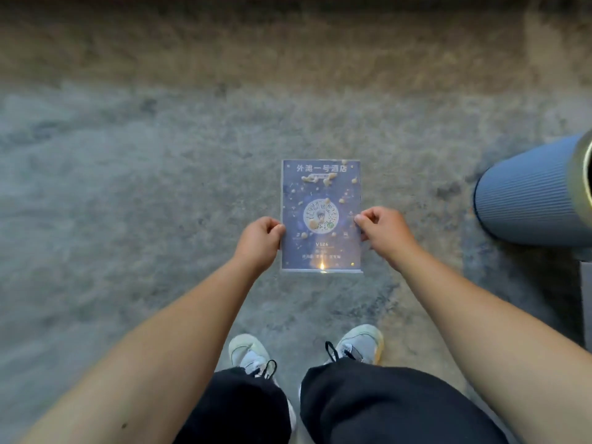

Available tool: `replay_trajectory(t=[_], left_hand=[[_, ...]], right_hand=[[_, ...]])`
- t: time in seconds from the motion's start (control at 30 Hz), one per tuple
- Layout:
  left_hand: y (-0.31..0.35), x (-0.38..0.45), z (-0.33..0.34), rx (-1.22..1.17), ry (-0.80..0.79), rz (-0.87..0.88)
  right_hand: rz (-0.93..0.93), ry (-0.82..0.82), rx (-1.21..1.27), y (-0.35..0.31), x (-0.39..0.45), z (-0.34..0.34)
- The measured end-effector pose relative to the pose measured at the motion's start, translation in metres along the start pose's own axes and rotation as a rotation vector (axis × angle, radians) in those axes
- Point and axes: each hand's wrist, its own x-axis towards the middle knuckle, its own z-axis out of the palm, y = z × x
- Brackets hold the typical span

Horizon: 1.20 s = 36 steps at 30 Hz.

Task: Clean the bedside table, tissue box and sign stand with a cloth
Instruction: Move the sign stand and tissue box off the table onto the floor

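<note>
Now my left hand [261,238] and right hand [382,230] each pinch a long side edge of the crumb-speckled sign stand [321,216], its long axis pointing away from me.

Blue sign stand [321,216], spattered with pale crumbs, held flat above carpet.

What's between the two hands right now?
The sign stand, face up and dotted with yellowish crumbs. The left hand pinches its left edge and the right hand its right edge. The head view shows it above the carpet.

Dim, soft light; carpet [128,187] blurred, edges seemingly warped.
</note>
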Motion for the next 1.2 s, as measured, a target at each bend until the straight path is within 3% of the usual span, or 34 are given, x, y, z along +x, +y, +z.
replay_trajectory(t=[0.3, 0.63, 1.2], left_hand=[[-0.085, 0.085, 0.033, 0.079, 0.0, -0.078], [-0.081, 0.149, 0.044, 0.119, 0.045, -0.005], [-0.085, 0.166, 0.042, 0.07, -0.044, -0.055]], right_hand=[[0.011, -0.13, -0.142, 0.058, 0.081, 0.073], [0.001, -0.054, -0.102, 0.064, 0.144, 0.088], [0.013, -0.023, -0.095, 0.069, 0.151, 0.093]])
